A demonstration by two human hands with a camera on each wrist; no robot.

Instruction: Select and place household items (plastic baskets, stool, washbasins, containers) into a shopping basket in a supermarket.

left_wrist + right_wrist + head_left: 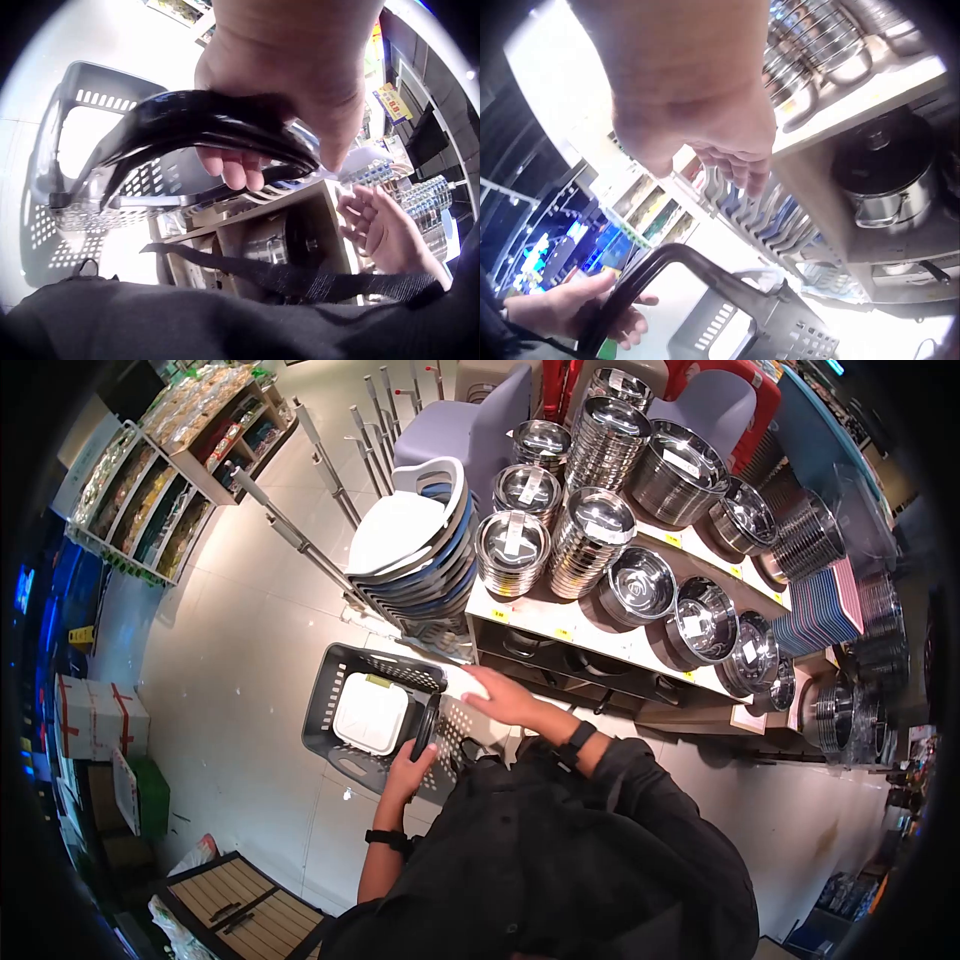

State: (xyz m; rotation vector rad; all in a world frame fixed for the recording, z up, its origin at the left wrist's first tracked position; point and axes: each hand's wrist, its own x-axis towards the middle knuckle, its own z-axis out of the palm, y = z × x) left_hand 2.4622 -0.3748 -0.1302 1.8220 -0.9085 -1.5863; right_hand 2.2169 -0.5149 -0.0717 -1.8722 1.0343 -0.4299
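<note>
A grey plastic shopping basket [345, 765] with slotted sides is in front of me, and a white lidded box [370, 714] with a greenish strip on one edge lies inside it. My left hand [408, 768] grips the basket's black handle [202, 116]; its fingers [234, 169] show curled beneath the handle in the left wrist view. My right hand [505, 698] reaches over the basket's right side, near the shelf's front corner. Its fingers [739, 169] hang loosely, with nothing visible between them in the right wrist view. A pale patch shows at its fingertips in the head view.
A display shelf [620, 642] on the right carries stacked steel bowls [600, 515] and lidded pots [889, 176] below. Stacked stools [405, 535] stand beyond the basket. Metal poles [300, 540] rise at the back left. White boxes [85, 718] and a slatted cabinet [240, 900] stand left.
</note>
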